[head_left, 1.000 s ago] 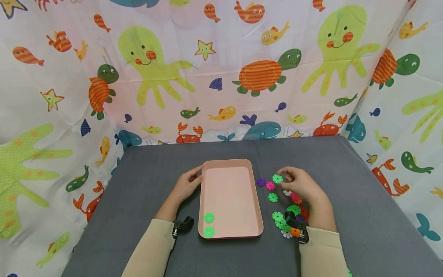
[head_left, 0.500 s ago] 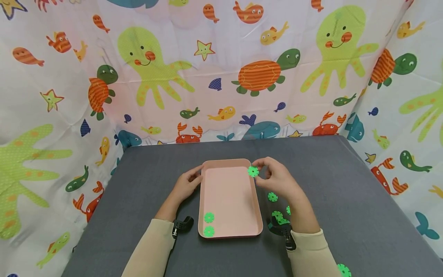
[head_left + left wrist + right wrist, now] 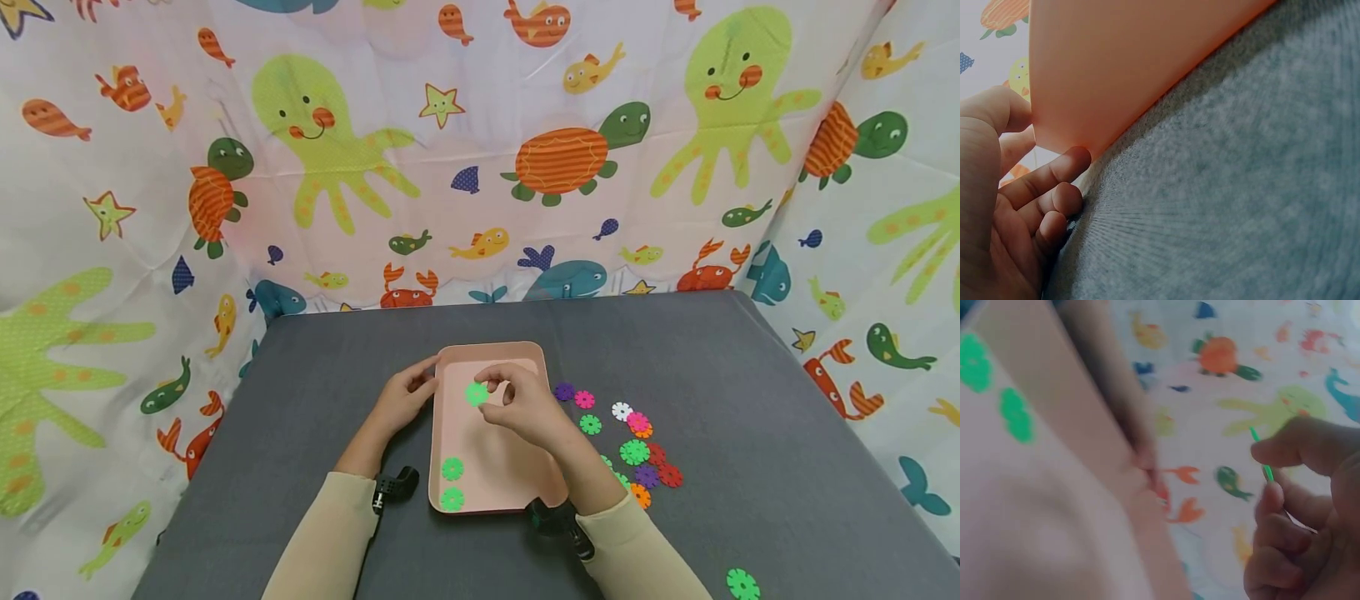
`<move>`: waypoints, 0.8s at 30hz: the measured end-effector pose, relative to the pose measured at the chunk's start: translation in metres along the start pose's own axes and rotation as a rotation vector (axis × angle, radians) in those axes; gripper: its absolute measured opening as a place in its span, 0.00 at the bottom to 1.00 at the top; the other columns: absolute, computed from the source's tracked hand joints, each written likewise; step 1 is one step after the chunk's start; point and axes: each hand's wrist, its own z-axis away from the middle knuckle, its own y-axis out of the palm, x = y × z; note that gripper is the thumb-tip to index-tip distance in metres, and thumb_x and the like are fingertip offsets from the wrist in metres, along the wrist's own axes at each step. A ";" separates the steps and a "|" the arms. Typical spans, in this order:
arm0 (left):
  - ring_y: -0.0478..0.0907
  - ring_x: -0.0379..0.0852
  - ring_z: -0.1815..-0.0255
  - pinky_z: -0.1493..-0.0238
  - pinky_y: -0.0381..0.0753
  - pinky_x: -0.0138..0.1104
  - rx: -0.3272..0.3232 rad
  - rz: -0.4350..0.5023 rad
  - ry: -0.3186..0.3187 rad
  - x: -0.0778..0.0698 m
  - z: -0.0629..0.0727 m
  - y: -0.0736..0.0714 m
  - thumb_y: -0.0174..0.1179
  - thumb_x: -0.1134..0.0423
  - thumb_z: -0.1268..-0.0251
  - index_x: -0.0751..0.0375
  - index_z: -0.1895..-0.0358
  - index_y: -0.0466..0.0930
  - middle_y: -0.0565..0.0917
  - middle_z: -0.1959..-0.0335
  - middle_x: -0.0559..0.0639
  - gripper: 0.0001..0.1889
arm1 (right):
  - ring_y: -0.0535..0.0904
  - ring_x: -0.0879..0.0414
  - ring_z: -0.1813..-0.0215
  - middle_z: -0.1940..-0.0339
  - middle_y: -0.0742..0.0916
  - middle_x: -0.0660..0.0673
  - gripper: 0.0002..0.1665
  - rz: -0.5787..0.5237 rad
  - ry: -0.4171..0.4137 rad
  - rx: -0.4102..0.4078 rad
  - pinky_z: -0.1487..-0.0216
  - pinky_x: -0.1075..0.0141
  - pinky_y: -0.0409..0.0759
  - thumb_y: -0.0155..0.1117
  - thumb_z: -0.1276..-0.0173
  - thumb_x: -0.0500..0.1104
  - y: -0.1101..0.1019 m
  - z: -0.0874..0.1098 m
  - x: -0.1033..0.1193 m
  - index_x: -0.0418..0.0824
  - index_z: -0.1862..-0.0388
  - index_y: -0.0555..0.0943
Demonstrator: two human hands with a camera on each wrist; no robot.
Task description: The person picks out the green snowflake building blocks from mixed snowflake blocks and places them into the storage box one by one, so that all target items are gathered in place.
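Note:
My right hand (image 3: 525, 410) is over the upper part of the pink tray (image 3: 501, 487), pinching a green flower-shaped disc (image 3: 476, 394) between thumb and finger. In the right wrist view that disc (image 3: 1269, 472) shows edge-on at the fingertips. Two more green discs, an upper one (image 3: 452, 468) and a lower one (image 3: 452, 499), lie in the tray's near left corner. My left hand (image 3: 405, 398) rests against the tray's left side near the far corner. Its fingertips touch the outer wall (image 3: 1104, 69) in the left wrist view, with the fingers loosely bent.
Right of the tray lies a loose group of similar discs, among them purple (image 3: 564, 392), pink (image 3: 585, 400), white (image 3: 622, 411) and red (image 3: 671, 475) ones. My right forearm hides some. One green disc (image 3: 742, 583) lies apart near the front. A patterned curtain (image 3: 465, 150) surrounds the grey table (image 3: 337, 350).
My right hand has lifted a green disc from the group on the right and carried it left, across the tray's right rim to above the tray. The left hand stays in place.

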 end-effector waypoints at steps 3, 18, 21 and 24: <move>0.75 0.47 0.71 0.66 0.75 0.38 0.003 -0.001 -0.001 0.000 0.001 0.000 0.60 0.61 0.23 0.50 0.27 0.76 0.82 0.60 0.53 0.23 | 0.66 0.56 0.76 0.60 0.80 0.40 0.19 0.007 0.070 -0.016 0.75 0.67 0.68 0.74 0.40 0.35 0.018 -0.003 -0.005 0.40 0.49 0.85; 0.75 0.46 0.71 0.66 0.75 0.37 0.003 0.016 0.023 0.005 -0.002 0.001 0.60 0.62 0.23 0.51 0.28 0.77 0.82 0.61 0.52 0.23 | 0.72 0.56 0.72 0.74 0.79 0.49 0.19 0.211 0.323 0.044 0.68 0.62 0.70 0.79 0.44 0.37 0.070 -0.006 -0.025 0.38 0.53 0.86; 0.75 0.46 0.71 0.66 0.76 0.37 0.007 0.023 0.018 0.005 -0.001 0.000 0.60 0.62 0.23 0.50 0.28 0.77 0.82 0.61 0.52 0.23 | 0.75 0.54 0.66 0.69 0.82 0.49 0.18 0.234 0.354 0.077 0.63 0.60 0.74 0.81 0.44 0.38 0.073 -0.005 -0.026 0.40 0.55 0.87; 0.75 0.46 0.71 0.66 0.76 0.37 0.005 0.021 0.025 0.004 -0.001 -0.001 0.60 0.62 0.23 0.52 0.28 0.77 0.82 0.61 0.52 0.23 | 0.75 0.54 0.63 0.66 0.82 0.49 0.18 0.246 0.342 0.113 0.60 0.59 0.74 0.82 0.44 0.40 0.073 -0.004 -0.026 0.42 0.55 0.89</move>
